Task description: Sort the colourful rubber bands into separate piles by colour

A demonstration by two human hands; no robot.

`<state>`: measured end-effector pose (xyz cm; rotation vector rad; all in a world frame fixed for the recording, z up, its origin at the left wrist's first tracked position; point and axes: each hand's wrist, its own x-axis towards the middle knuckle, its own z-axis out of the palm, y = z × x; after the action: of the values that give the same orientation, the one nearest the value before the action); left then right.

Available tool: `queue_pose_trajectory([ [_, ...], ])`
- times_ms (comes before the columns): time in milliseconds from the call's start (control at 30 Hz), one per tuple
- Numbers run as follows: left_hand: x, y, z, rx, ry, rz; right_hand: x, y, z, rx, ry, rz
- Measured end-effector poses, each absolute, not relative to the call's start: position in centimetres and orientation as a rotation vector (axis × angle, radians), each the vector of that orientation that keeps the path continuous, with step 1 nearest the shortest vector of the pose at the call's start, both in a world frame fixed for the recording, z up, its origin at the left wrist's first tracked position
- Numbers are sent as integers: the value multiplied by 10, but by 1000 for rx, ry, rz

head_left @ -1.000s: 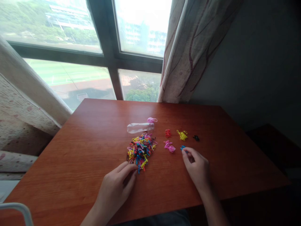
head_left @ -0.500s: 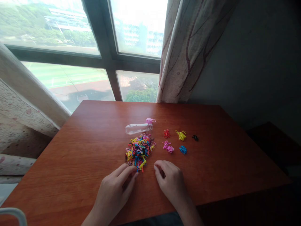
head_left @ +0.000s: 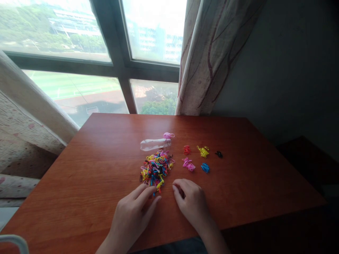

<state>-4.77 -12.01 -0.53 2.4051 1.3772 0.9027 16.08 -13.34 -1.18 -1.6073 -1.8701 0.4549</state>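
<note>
A mixed pile of small coloured elastic loops (head_left: 156, 167) lies on the brown table, in pink, yellow, blue, black and red. My left hand (head_left: 134, 208) is at the pile's near edge, thumb and index finger apart, the fingertips close to a few blue and red pieces. Just right of the pile, my right hand (head_left: 191, 199) rests on the table with its thumb and fingers pinched together; whatever is between them, if anything, is hidden. Sorted by colour, small heaps lie beyond it: red (head_left: 186, 150), yellow (head_left: 203, 152), black (head_left: 219, 154), pink (head_left: 189, 164) and blue (head_left: 205, 167).
A clear bottle (head_left: 155, 144) lies on its side behind the pile, with a pink looped cap (head_left: 168, 135) by its mouth. The wooden table (head_left: 79, 176) reaches to a window flanked by curtains (head_left: 206, 60). A white curved bar (head_left: 16, 240) shows at lower left.
The left thumb has moved away from the index finger, opening that hand's pinch at the pile's near edge. My right hand keeps its pinched shape. The view has shifted slightly.
</note>
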Motion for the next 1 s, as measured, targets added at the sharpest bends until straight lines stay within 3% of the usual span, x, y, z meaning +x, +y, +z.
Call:
queue_pose_trajectory([
  [1000,-44,-110,10,1937,1316,965,143,-123,-9,-1421,-1958,539],
])
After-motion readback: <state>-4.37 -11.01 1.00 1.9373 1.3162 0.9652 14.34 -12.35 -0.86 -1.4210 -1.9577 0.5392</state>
